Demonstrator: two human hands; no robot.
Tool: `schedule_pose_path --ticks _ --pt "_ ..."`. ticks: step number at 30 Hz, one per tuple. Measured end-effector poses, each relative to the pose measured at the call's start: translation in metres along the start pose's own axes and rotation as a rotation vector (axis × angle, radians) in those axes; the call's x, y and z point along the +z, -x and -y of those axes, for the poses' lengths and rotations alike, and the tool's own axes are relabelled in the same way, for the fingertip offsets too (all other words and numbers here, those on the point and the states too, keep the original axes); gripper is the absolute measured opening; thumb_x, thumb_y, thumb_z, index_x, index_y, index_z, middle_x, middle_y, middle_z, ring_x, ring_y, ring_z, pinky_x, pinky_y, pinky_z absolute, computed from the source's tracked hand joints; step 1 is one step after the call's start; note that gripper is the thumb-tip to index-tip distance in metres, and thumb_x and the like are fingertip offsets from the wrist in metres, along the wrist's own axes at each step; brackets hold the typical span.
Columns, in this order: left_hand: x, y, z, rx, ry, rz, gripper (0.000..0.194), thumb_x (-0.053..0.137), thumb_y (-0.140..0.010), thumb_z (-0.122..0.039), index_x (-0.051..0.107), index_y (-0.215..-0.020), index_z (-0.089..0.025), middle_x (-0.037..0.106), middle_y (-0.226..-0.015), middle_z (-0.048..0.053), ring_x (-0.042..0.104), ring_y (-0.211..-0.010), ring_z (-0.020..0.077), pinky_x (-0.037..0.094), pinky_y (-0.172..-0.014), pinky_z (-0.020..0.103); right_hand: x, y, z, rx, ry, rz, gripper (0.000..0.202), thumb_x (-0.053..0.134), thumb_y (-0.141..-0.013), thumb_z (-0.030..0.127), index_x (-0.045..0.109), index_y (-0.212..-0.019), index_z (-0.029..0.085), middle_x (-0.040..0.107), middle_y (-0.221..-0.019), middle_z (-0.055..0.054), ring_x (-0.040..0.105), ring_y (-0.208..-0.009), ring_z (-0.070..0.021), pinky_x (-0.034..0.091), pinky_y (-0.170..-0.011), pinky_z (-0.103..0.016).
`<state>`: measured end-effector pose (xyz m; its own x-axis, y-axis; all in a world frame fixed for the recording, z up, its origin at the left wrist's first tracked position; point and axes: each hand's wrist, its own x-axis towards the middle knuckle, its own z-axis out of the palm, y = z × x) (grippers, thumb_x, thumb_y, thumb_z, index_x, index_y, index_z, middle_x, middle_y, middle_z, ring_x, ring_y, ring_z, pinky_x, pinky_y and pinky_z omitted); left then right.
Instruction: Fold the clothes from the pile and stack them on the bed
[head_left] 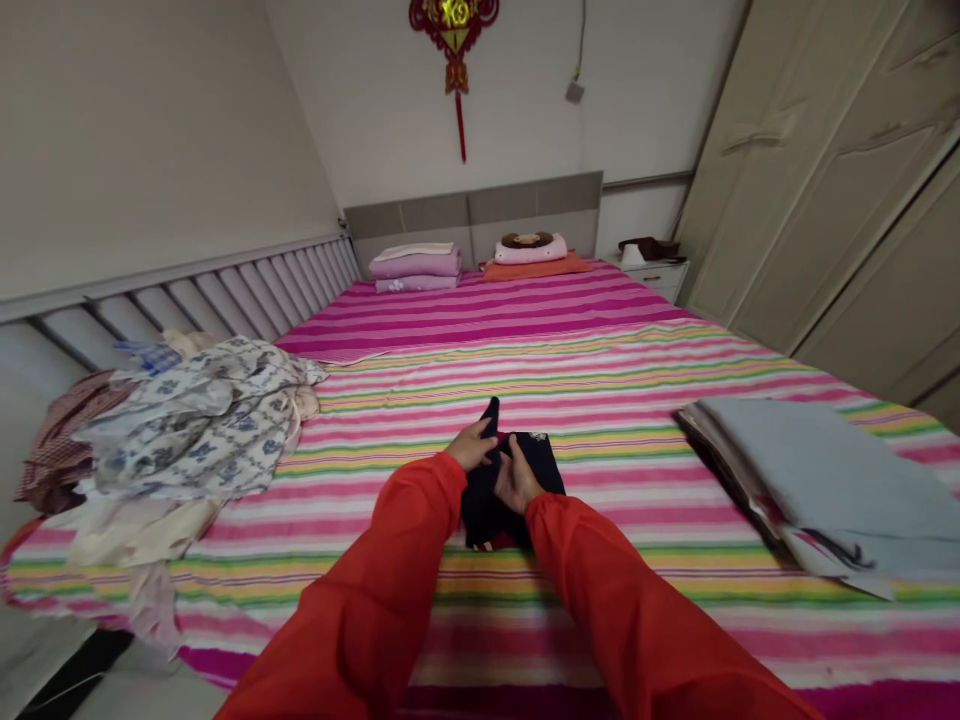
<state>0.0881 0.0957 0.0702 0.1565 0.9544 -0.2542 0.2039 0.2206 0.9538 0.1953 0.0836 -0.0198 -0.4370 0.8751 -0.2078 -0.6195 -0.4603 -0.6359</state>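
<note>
A dark navy garment (544,458), partly folded into a small bundle, rests on the striped bed sheet (405,400) in front of me. White marks show near its upper right corner, and a red and white edge peeks out at the bottom. My left hand (472,446) grips a raised flap of the cloth between thumb and fingers. On the right part of the bundle, my right hand (517,480) is closed round the fabric, thumb pointing up. My forearms hide some of the garment's near side.
Crumpled clothes (195,430) are heaped on the bed's left side by the slatted rail (247,290). Folded garments (825,480) form a stack at the right. Folded bedding (417,264) and pillows (531,250) lie by the headboard (510,205). A wardrobe (817,180) stands right.
</note>
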Motion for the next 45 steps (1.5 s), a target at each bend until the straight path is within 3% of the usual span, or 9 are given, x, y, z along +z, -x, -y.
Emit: schedule_pose_path --ticks 4,7,12,16,21,29,31,36,45 --pt "0.04 0.0 0.002 -0.055 -0.093 0.06 0.069 0.065 -0.077 -0.024 0.039 -0.14 -0.019 0.069 -0.091 0.005 0.063 -0.061 0.0121 0.051 -0.059 0.026 -0.015 0.018 0.024 0.031 -0.076 -0.008 0.068 0.025 -0.085 0.072 0.061 -0.104 0.018 0.07 -0.087 -0.011 0.067 -0.088 -0.0276 0.052 -0.08 -0.048" --pt "0.059 0.015 0.016 -0.035 -0.129 0.089 0.071 0.065 -0.078 -0.031 0.036 -0.142 -0.019 0.065 -0.116 0.012 0.067 -0.086 0.0182 0.053 -0.076 0.032 -0.031 0.032 0.045 0.042 -0.085 -0.03 0.07 0.023 -0.086 0.072 0.063 -0.101 0.016 0.071 -0.084 -0.011 0.068 -0.083 -0.0281 0.053 -0.078 -0.048" --pt "0.063 0.052 0.077 0.386 -0.526 -0.004 0.09 0.078 -0.061 -0.04 0.04 -0.14 -0.018 0.042 -0.145 0.016 0.036 -0.135 0.0311 0.031 -0.11 0.048 -0.047 0.04 0.062 -0.014 0.242 -0.155 0.052 0.044 -0.085 0.06 0.064 -0.1 0.014 0.072 -0.085 -0.012 0.07 -0.081 -0.0267 0.054 -0.08 -0.046" --pt "0.058 0.07 0.119 0.454 -0.965 -0.053 0.073 0.069 -0.071 -0.028 0.042 -0.139 -0.024 0.035 -0.15 0.011 0.026 -0.14 0.0317 0.029 -0.109 0.055 -0.046 0.025 0.056 -0.082 0.406 -0.276 0.028 0.064 -0.076 0.034 0.065 -0.096 0.015 0.073 -0.087 -0.011 0.07 -0.082 -0.0262 0.054 -0.081 -0.044" --pt "0.07 0.073 0.119 0.508 -1.147 -0.026 0.054 0.048 -0.084 -0.014 0.046 -0.135 -0.032 0.041 -0.148 0.004 0.031 -0.138 0.0235 0.032 -0.108 0.051 -0.043 0.011 0.048 -0.299 0.665 -0.486 0.036 0.054 -0.075 0.029 0.062 -0.109 0.02 0.072 -0.102 -0.004 0.063 -0.103 -0.0258 0.048 -0.093 -0.043" --pt "0.081 0.071 0.112 0.56 -0.997 0.044 0.044 0.035 -0.094 -0.034 0.047 -0.135 -0.027 0.052 -0.139 0.005 0.04 -0.133 0.0224 0.033 -0.109 0.049 -0.033 0.04 0.056 -0.432 1.078 -0.683 0.055 0.047 -0.08 0.034 0.049 -0.133 0.017 0.054 -0.134 -0.013 0.039 -0.132 -0.0322 0.024 -0.112 -0.05" --pt "0.073 0.061 0.106 0.567 -0.961 0.004 0.045 0.032 -0.094 -0.029 0.047 -0.136 -0.02 0.054 -0.137 0.008 0.043 -0.131 0.0214 0.036 -0.108 0.044 -0.019 0.044 0.055 -0.492 1.211 -0.558 0.053 0.046 -0.083 0.036 0.05 -0.133 0.018 0.05 -0.139 -0.01 0.033 -0.136 -0.0289 0.019 -0.115 -0.047" --pt "0.063 0.046 0.117 0.522 -1.078 -0.148 0.054 0.053 -0.085 -0.037 0.05 -0.134 -0.015 0.05 -0.139 0.015 0.04 -0.132 0.0327 0.03 -0.109 0.054 0.003 0.041 0.035 -0.487 1.521 0.135 0.039 0.046 -0.088 0.047 0.062 -0.12 0.034 0.05 -0.14 0.002 0.028 -0.139 -0.0253 0.002 -0.115 -0.052" --pt "0.063 0.057 0.153 0.604 -1.187 -0.162 0.057 0.054 -0.082 -0.053 0.05 -0.134 -0.033 0.051 -0.138 0.007 0.035 -0.131 0.0357 0.027 -0.107 0.057 -0.024 -0.003 0.026 -0.371 1.563 0.23 0.046 0.047 -0.085 0.059 0.058 -0.125 0.038 0.05 -0.14 0.003 0.028 -0.14 -0.0252 -0.009 -0.113 -0.052"
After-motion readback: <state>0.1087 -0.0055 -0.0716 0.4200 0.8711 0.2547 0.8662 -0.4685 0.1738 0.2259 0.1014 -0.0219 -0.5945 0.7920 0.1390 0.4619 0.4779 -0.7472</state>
